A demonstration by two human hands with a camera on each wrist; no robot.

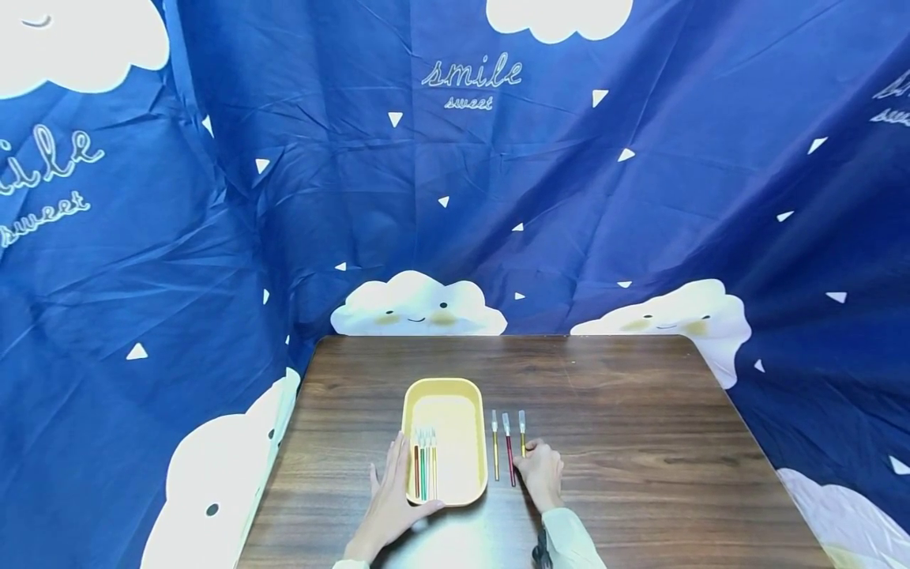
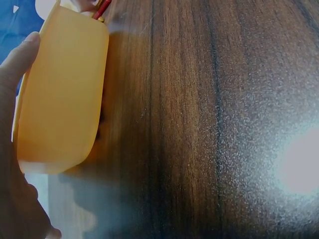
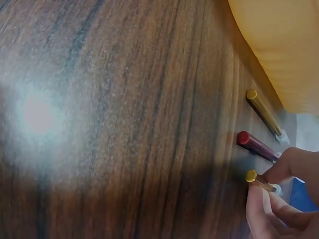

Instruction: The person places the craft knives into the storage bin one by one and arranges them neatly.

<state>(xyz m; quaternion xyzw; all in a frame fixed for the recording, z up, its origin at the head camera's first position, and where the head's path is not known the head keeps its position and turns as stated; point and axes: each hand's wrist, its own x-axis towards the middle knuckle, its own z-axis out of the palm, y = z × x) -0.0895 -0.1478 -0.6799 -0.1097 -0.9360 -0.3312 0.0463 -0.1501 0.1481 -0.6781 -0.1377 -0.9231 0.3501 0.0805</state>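
Observation:
My right hand [image 1: 542,474] pinches a slim gold-handled tool with a clear cap [image 3: 252,177] between thumb and fingers, at the right end of a short row. Beside it lie a red-handled tool [image 1: 509,458] and another gold-handled one [image 1: 496,454], both capped ends pointing away. My left hand [image 1: 389,502] rests at the near left corner of a yellow tray [image 1: 480,442], its fingers extended along the side and its thumb by the near rim. Inside the tray, several similar tools [image 1: 424,466] with red, green, white and gold handles lie side by side at the left.
A dark wood-grain table [image 1: 640,411] carries everything. Behind it and along both sides hangs a blue cloth [image 1: 441,174] printed with clouds and triangles. Bright glare shows on the tabletop near the front edge.

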